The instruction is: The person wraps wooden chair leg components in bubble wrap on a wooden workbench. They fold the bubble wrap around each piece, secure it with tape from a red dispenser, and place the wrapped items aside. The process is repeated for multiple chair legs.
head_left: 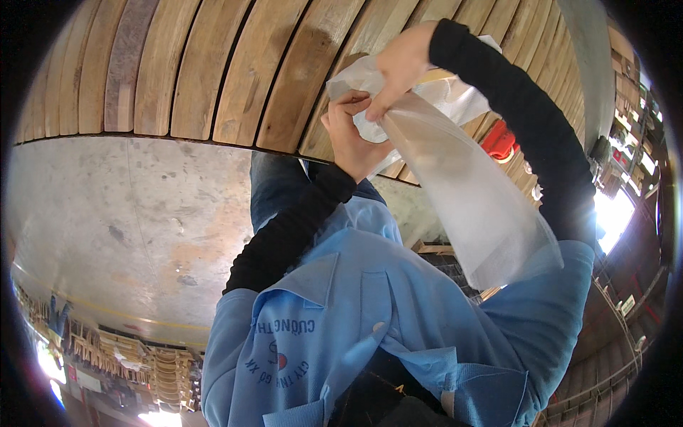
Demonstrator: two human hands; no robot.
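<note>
A long, translucent white sheet of thin packing wrap (pixel 455 188) is bunched between my hands, and its loose end hangs down over my right upper arm. My right hand (pixel 400 70) grips the wrap from above, with the thumb pressed down on its gathered edge. From the left, my left hand (pixel 356 142) curls its fingers and thumb around the same bunched edge. More of the wrap spreads behind the right hand over a slatted wooden table top (pixel 292 85). A pale wooden edge shows through there; what it belongs to is partly covered.
A red object (pixel 501 142) lies on the slats beside the wrap, partly hidden by it. The table edge runs just in front of my legs. Concrete floor (pixel 135 213) extends to the left, with stacked wooden parts (pixel 135 363) beyond it.
</note>
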